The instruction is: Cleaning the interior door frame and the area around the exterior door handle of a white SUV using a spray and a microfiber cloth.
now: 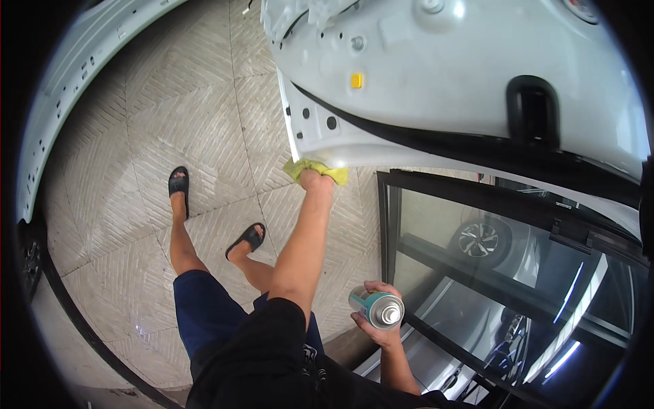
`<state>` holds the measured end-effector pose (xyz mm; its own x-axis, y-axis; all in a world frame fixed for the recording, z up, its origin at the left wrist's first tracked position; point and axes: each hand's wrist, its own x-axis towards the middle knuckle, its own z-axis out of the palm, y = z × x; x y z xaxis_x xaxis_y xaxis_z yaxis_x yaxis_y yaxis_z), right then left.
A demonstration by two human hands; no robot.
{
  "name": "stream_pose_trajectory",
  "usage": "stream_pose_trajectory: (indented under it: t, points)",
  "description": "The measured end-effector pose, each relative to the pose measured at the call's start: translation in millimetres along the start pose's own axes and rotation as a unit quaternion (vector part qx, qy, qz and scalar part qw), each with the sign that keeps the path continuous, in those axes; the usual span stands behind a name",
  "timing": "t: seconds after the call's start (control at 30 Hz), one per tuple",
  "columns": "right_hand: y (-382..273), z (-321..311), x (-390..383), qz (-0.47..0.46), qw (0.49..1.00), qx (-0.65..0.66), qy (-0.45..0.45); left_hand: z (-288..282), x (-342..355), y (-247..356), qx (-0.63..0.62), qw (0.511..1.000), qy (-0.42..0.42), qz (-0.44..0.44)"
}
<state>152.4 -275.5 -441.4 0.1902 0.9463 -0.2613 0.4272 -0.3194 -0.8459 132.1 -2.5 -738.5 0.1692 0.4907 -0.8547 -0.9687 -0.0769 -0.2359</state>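
My left hand [317, 178] is stretched forward, closed over a yellow-green cloth [296, 168]. It presses the cloth against the edge of a white car door [409, 88], at its near left corner. The fingers are partly hidden under and behind the cloth. Closer to my body, my right hand [381, 335] is wrapped around a spray can [368, 300] with a teal and white side. The can's silver domed top is turned towards me, and it is apart from the door.
A black rubber seal [409, 140] runs along the door, with a yellow clip [356, 80] above. The black-framed window glass [436, 204] fills the lower right, mirroring a car. At left curves a white body frame [51, 88]. Grooved tiles [157, 123] lie under my sandalled feet.
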Motion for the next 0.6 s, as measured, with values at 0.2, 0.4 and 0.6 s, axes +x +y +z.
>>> stream_pose_trajectory:
  t: [0.2, 0.4, 0.6]
  points:
    - [7, -3, -4, 0.001, 1.0, -0.012, 0.022, 3, 1, -9, 0.011, 0.999, 0.01, 0.044]
    - [7, -10, -8, 0.02, 0.998, -0.009, 0.056, 15, -4, -11, -0.038, 0.998, -0.021, 0.039]
    - [1, -8, -8, -0.007, 0.999, -0.007, 0.043, 12, -44, -55, 0.05, 0.997, 0.014, 0.05]
